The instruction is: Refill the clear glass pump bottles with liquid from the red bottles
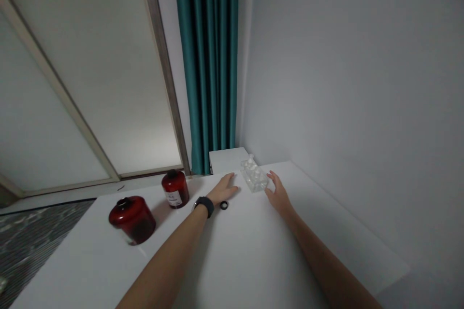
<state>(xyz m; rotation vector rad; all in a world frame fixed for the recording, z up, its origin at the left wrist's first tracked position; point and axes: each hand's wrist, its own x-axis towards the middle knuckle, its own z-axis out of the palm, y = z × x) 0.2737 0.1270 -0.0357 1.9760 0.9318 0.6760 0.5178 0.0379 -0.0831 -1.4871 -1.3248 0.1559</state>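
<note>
A clear plastic tray [254, 176] with rounded hollows, like an egg carton, lies towards the far end of the white table [246, 246]. At its right edge is my right hand [278, 195], thumb and fingers apart; whether it touches the tray I cannot tell. To the tray's left, with a gap between, my left hand [224, 190] reaches forward with its fingers spread and nothing in them. A dark watch is on that wrist. Just beside the left hand a small black ring [224, 205] rests on the tabletop.
Two dark red bottles stand on the left of the table: a labelled one [176, 189] farther back and a larger one [132, 220] nearer. Past the far edge are a white box-like surface [226, 158] and a green curtain [210, 67]. A grey wall [348, 87] borders the right side.
</note>
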